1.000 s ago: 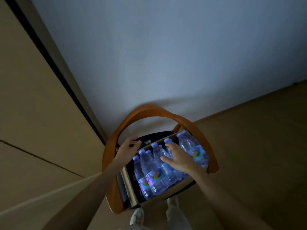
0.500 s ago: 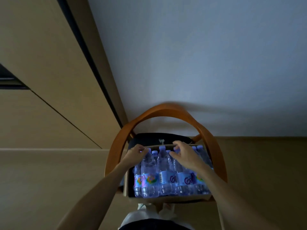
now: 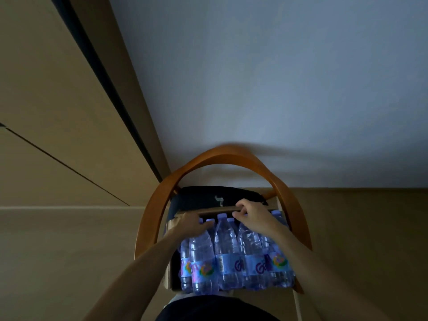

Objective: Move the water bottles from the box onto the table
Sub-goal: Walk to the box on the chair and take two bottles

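2 hands reach the bottles (image 3: 229,258) in the box (image 3: 172,272) on a chair (image 3: 162,200): left hand (image 3: 190,224) curls over caps, right hand (image 3: 251,215) curls on the box's far edge.

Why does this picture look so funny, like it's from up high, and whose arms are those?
The camera sits on a person's head and looks down, so you see their own two arms reaching out. Its wide lens bends the room, which is why the walls look tilted. Below is a wooden chair with a curved back. On its seat stands a cardboard box full of water bottles with blue caps and colourful labels. The left hand rests on the bottle tops at the box's far left. The right hand curls its fingers around the bottle necks by the box's far edge. No bottle is out of the box yet, and no table shows here.
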{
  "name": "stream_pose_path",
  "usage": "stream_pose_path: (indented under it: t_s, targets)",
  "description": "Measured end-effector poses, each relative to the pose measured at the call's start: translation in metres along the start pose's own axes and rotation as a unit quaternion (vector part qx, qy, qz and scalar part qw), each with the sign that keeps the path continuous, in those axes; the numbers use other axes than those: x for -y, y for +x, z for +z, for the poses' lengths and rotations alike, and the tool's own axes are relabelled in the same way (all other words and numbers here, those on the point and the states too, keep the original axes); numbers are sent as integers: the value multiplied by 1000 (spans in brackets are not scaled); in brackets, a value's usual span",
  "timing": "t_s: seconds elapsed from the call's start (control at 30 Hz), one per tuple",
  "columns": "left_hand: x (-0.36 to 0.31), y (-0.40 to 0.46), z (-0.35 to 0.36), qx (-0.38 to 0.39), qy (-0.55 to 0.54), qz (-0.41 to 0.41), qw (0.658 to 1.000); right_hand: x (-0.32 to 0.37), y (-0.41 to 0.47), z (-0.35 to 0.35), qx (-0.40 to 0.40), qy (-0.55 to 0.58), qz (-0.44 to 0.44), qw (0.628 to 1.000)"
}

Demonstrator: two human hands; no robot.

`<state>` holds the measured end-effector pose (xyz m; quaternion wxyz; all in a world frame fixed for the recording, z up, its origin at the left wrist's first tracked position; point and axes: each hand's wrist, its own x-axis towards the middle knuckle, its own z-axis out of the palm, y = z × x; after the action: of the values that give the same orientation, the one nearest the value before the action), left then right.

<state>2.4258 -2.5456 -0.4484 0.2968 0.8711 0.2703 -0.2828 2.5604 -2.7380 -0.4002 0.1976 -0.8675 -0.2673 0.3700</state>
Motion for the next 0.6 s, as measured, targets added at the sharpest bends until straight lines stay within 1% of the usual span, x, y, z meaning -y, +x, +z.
stream_pose_path:
  t_s: [0.1, 0.2, 0.27, 0.37, 0.43, 0.53, 0.6]
  targets:
    - [15, -4, -4, 6, -56, 20, 998, 19, 22, 9, 18, -25, -2, 1000]
    - [32, -8, -1, 9, -105, 8, 994, 35, 41, 24, 46, -98, -2, 994]
    - [39, -13, -2, 23, -110, -23, 993, 40, 49, 35, 74, -163, 6, 984]
    - [44, -19, -4, 21, -100, -30, 994, 41, 57, 44, 107, -235, 20, 966]
    - [44, -24, -6, 20, -94, -38, 995, 38, 61, 46, 122, -253, 21, 960]
    - [46, -31, -7, 15, -115, -33, 993, 35, 62, 47, 145, -250, 17, 957]
    - [44, -38, -9, 2, -106, -33, 994, 35, 60, 46, 158, -244, 7, 957]
